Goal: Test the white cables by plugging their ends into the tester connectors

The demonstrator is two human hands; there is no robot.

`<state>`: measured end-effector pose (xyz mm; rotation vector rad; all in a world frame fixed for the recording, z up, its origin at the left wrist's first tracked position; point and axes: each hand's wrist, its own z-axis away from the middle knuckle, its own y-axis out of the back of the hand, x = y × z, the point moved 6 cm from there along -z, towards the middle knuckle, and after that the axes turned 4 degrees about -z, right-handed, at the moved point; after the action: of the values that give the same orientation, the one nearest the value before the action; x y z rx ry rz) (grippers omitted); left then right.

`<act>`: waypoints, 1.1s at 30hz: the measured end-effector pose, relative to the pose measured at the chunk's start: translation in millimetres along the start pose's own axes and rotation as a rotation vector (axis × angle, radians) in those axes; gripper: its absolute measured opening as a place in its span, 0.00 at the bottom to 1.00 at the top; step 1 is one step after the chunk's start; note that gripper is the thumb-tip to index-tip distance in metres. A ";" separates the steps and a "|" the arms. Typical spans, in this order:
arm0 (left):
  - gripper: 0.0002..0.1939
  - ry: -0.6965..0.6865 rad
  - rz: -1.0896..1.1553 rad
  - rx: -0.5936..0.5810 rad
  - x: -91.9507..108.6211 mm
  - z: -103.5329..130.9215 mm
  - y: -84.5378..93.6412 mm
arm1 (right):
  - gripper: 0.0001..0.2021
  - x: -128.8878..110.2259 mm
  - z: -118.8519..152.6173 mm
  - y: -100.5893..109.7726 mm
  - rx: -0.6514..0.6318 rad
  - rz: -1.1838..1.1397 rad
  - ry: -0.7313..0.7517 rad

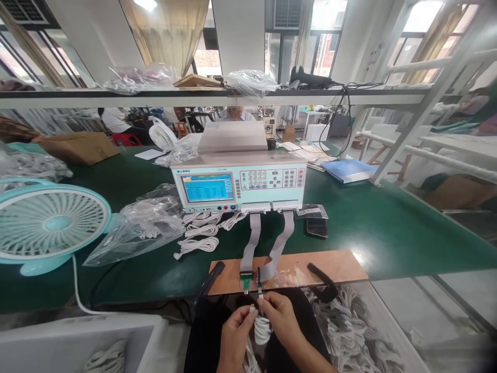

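Near the bottom centre, my left hand pinches one white plug of a coiled white cable, just below a small green circuit board. My right hand is closed on the cable's other plug, at the end of a connector; whether the plug is fully seated I cannot tell. The coil hangs between my hands. Two grey ribbon cables run from the board and the connector up to a white test instrument with a lit blue screen.
A brown board lies at the table's front edge, with black clamps on it. Coiled cables, a plastic bag and a fan are left. More cables fill a container lower right. A person sits beyond the instrument.
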<state>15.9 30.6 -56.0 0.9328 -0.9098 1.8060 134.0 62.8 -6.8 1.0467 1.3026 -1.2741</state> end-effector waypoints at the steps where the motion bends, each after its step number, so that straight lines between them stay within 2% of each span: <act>1: 0.17 0.024 0.024 -0.012 -1.1 -0.8 0.0 | 0.16 1.3 -1.3 -0.5 0.003 -0.004 -0.002; 3: 0.18 0.048 0.045 -0.031 -1.6 -2.0 0.5 | 0.15 3.2 -2.7 -0.9 0.008 -0.009 -0.006; 6: 0.17 0.011 -0.003 -0.052 3.3 -2.9 2.0 | 0.15 2.3 -2.0 -1.2 0.014 -0.007 -0.006; 11: 0.14 -0.050 -0.098 -0.152 21.8 2.3 -1.0 | 0.15 -5.8 0.3 -3.1 0.018 -0.020 -0.024; 17: 0.14 -0.068 -0.236 -0.289 43.2 12.3 -8.8 | 0.17 -2.6 -2.5 -4.2 0.055 -0.173 -0.187; 20: 0.15 -0.124 -0.284 -0.357 49.3 12.5 -12.4 | 0.18 2.5 -3.9 -6.4 0.075 -0.207 -0.248; 22: 0.15 -0.204 -0.312 -0.355 53.6 10.5 -12.2 | 0.18 5.3 -3.9 -7.9 0.098 -0.231 -0.276; 26: 0.15 -0.331 -0.306 -0.257 55.9 4.9 -6.8 | 0.19 3.5 -2.8 -10.2 0.122 -0.253 -0.283; 29: 0.13 -0.315 -0.238 -0.207 51.2 1.6 -3.9 | 0.20 -2.5 -1.9 -10.3 0.121 -0.212 -0.276; 33: 0.13 -0.263 -0.160 -0.200 49.3 1.2 -4.9 | 0.20 -9.8 -2.0 -11.2 0.098 -0.172 -0.242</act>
<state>4.5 49.3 -11.6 1.0969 -1.1226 1.4503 124.1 64.6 4.4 0.8302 1.1727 -1.5562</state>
